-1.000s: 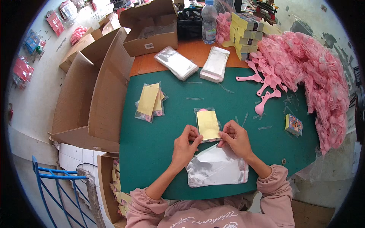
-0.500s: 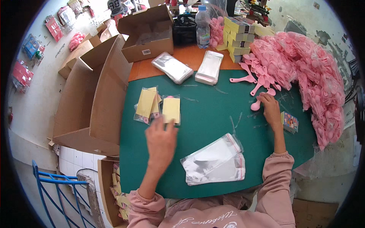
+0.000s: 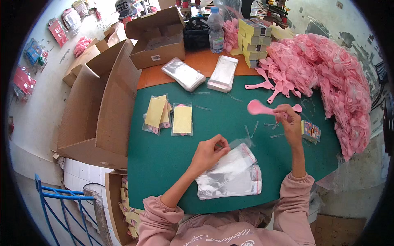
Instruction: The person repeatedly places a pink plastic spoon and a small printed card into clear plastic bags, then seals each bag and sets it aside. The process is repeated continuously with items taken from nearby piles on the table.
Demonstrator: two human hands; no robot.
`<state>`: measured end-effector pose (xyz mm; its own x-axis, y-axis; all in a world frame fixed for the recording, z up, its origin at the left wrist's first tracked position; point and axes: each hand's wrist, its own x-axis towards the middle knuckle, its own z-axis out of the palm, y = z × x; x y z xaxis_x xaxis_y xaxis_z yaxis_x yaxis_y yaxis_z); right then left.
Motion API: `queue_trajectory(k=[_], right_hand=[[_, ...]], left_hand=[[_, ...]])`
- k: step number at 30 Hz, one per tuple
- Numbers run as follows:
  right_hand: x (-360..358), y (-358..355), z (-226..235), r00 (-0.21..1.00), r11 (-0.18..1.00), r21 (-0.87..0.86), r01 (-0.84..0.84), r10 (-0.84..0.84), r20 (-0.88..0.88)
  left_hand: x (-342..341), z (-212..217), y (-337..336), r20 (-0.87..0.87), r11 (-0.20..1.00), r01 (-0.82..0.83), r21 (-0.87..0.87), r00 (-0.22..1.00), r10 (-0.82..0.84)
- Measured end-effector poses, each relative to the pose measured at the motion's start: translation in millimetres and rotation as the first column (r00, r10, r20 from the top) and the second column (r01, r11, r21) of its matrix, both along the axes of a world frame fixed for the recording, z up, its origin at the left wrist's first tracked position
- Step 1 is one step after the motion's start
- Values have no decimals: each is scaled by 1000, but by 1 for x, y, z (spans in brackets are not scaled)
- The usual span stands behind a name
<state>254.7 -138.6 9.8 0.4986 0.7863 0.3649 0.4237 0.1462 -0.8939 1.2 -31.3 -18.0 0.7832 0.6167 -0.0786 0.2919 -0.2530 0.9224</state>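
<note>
Two packed yellow-card bags lie on the green mat beside open cardboard boxes. The left hand pinches a clear plastic sleeve atop the sleeve pile. The right hand, raised, grips a pink plastic spoon.

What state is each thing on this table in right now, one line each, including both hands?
Left hand: pinching the top clear bag.
Right hand: raised, holding the pink scoop.
Pink scoop: held off the green mat.
Top clear bag: lying on the bag stack, mouth end lifted.
Filled packets: lying flat on the mat.
Water bottle: upright, capped.
Cardboard box: open, flaps up.
</note>
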Motion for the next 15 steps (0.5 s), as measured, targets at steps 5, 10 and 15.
queue_trajectory(k=[5, 10, 15], right_hand=[[-41, 15, -4, 967, 997, 50, -54, 65, -245], [-58, 18, -13, 983, 996, 3, 84, -82, -165], [-74, 19, -10, 985, 985, 141, 101, -79, -154]], left_hand=[[-5, -20, 9, 303, 910, -14, -415, 941, 153], [-5, -3, 12, 230, 840, -8, -543, 960, 158], [-7, -6, 14, 175, 845, 13, -534, 980, 95]])
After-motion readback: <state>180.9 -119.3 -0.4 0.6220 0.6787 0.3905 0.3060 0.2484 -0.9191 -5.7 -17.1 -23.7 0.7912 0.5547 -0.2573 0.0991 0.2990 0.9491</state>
